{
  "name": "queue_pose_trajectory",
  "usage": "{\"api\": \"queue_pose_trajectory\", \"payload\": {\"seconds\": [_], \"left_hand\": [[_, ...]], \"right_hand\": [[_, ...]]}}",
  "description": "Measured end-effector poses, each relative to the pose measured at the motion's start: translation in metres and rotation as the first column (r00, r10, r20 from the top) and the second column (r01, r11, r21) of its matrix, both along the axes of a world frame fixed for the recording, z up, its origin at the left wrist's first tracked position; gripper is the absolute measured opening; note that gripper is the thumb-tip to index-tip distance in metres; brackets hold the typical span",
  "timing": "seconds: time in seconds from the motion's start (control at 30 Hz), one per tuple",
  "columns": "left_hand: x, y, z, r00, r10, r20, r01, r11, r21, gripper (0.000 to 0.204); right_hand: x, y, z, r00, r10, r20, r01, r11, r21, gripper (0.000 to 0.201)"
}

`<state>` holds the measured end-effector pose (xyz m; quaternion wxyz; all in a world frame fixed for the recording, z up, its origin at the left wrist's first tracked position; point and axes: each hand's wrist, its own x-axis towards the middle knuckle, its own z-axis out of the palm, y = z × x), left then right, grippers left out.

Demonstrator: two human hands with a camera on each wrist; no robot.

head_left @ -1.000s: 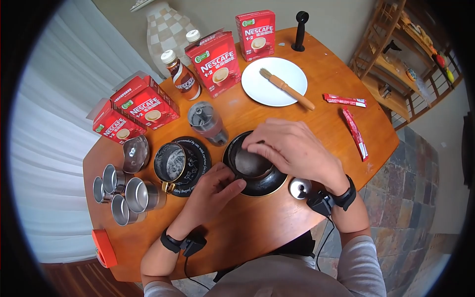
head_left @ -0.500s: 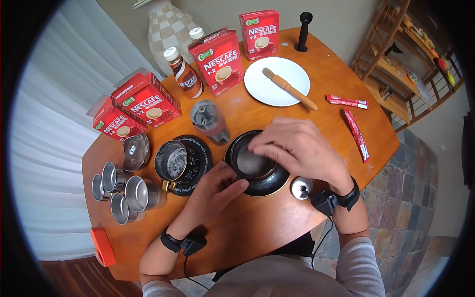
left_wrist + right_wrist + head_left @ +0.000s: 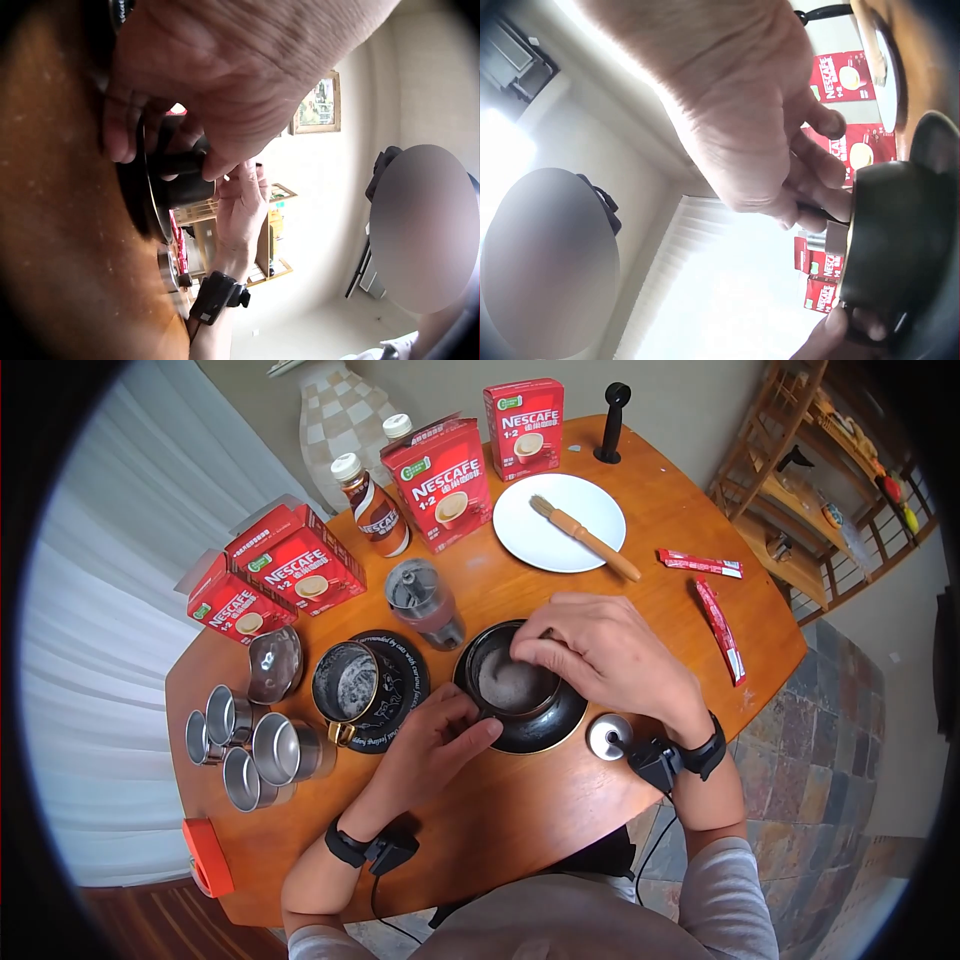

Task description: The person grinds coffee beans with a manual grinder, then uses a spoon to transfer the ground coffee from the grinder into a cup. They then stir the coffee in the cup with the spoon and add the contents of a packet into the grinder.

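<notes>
My left hand [image 3: 445, 732] grips the handle side of a black cup [image 3: 904, 240], its thumb near the rim. The cup stands on a black saucer [image 3: 545, 738] and holds a greyish liquid [image 3: 507, 685] with a swirl on its surface. Over the cup's right side, my right hand [image 3: 612, 650] pinches a thin dark utensil [image 3: 821, 212] that reaches down inside the rim; its lower end is hidden. To the left, another dark cup [image 3: 325, 695] with a gold handle and foamy residue sits on a lettered black saucer [image 3: 405, 685].
A clear grinder-like cylinder [image 3: 425, 605] stands just behind the cup, and a round metal piece [image 3: 609, 738] lies at its right. Several metal cups [image 3: 285, 750] stand left. Red Nescafe boxes [image 3: 440, 485], a bottle [image 3: 375, 515], a white plate [image 3: 520, 545] with a brush [image 3: 590, 545], and red sachets [image 3: 718, 630] surround them.
My right hand shifts slightly within the cup's mouth, and a swirl now shows on the liquid. My left hand stays at the cup; the whole view moved a little.
</notes>
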<state>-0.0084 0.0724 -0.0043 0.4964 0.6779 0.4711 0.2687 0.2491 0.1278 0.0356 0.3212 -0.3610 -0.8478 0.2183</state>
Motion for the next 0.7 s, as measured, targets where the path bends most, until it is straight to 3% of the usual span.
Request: {"api": "queue_pose_trajectory", "payload": {"seconds": [0.1, 0.2, 0.3, 0.5, 0.6, 0.7], "left_hand": [[-0.0003, 0.0007, -0.0013, 1.0, -0.001, -0.004, 0.001, 1.0, 0.001, 0.031], [0.0005, 0.0005, -0.0004, 1.0, 0.006, 0.011, -0.005, 1.0, -0.009, 0.031], [0.0004, 0.0002, -0.0006, 1.0, 0.006, -0.004, -0.006, 1.0, -0.004, 0.03], [0.001, 0.0, 0.0017, 1.0, 0.018, 0.005, -0.018, 0.999, -0.034, 0.03], [0.0004, 0.0002, -0.0007, 1.0, 0.013, -0.004, -0.013, 1.0, -0.017, 0.03], [0.0004, 0.0003, -0.003, 1.0, 0.017, 0.002, -0.017, 1.0, -0.004, 0.03]], "right_hand": [[-0.0033, 0.0007, -0.0025, 0.998, -0.056, -0.011, 0.057, 0.992, 0.113, 0.017], [0.0007, 0.0008, -0.0006, 1.0, 0.02, 0.005, -0.02, 0.998, -0.053, 0.018], [-0.0045, 0.001, -0.0046, 0.999, -0.047, -0.022, 0.05, 0.992, 0.117, 0.018], [-0.0037, 0.0004, -0.0035, 1.0, 0.0, -0.017, 0.0, 1.0, 0.01, 0.018], [-0.0052, 0.0014, -0.0059, 1.0, -0.026, -0.018, 0.027, 0.996, 0.086, 0.019], [-0.0023, -0.0014, 0.0009, 0.999, 0.04, 0.0, -0.04, 0.997, -0.068, 0.019]]}}
